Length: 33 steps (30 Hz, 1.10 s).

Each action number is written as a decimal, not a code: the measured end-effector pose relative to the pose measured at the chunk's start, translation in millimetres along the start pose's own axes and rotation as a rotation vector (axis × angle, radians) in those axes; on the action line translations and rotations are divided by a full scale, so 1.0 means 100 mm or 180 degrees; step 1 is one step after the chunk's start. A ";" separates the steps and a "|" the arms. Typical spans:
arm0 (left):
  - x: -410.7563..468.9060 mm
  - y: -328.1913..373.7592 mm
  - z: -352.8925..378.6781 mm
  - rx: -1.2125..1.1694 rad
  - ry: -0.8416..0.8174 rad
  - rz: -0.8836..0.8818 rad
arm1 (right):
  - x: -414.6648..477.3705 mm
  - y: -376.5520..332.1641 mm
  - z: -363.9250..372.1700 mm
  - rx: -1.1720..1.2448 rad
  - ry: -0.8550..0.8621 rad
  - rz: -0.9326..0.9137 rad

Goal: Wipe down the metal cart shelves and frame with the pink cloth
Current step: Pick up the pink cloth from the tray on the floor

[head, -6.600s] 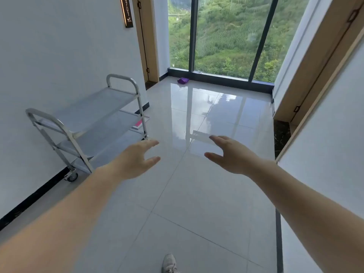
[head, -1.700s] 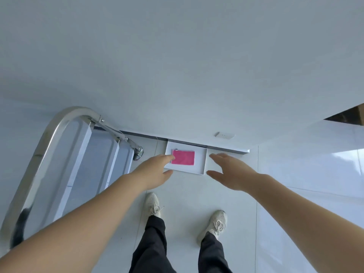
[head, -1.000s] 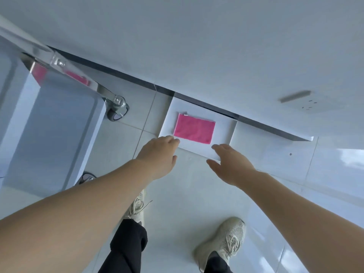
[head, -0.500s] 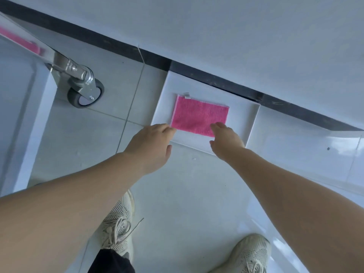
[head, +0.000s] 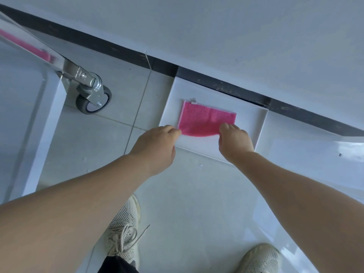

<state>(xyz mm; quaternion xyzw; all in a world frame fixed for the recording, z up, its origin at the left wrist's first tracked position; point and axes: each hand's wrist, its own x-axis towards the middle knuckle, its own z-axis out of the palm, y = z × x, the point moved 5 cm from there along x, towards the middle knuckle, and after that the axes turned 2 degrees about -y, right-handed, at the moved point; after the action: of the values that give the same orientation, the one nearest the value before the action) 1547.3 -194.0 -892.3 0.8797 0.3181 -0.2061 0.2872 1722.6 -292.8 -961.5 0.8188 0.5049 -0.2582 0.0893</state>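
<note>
A pink cloth (head: 204, 120) lies in a shallow white tray (head: 248, 125) on the floor against the wall. My left hand (head: 157, 144) pinches the cloth's near left corner. At the near right corner, my right hand (head: 234, 140) grips it with curled fingers. The cloth's near edge bows up off the tray between the two hands. The metal cart (head: 29, 119) stands at the left, with a shelf edge and a grey caster wheel (head: 92, 99) in view.
A white wall with a dark baseboard (head: 226, 85) runs diagonally behind the tray. The floor is glossy pale tile. My two light mesh shoes (head: 124, 225) stand below my arms. A pink reflection shows on the cart's metal rail.
I have bent lower toward the tray. Both hands reached the cloth's near corners and closed on them, and the near edge has begun to rise.
</note>
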 end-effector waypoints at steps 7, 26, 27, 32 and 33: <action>-0.31 0.42 -0.58 -0.0151 0.0123 0.0017 | -0.36 -0.23 -1.11 0.0641 0.0226 -0.0337; -2.11 1.88 -4.59 -0.0452 0.0672 0.1016 | -2.76 -1.37 -5.76 0.0180 0.0991 -0.2092; -2.28 1.91 -4.81 -0.0498 0.0647 0.0927 | -2.89 -1.41 -5.97 0.0114 0.1010 -0.2048; -3.15 2.04 -5.73 -0.0429 0.0546 0.0890 | -3.63 -1.63 -7.01 0.0010 0.1237 -0.1828; -3.33 2.08 -5.89 -0.0370 0.0526 0.0946 | -3.79 -1.69 -7.20 0.0041 0.1293 -0.1805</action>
<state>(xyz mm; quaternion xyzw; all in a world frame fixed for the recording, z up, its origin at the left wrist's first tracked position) 1557.3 -97.2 -191.0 0.9129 0.2186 -0.0697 0.3377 1679.2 -215.8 -135.6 0.6811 0.7182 -0.1077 -0.0934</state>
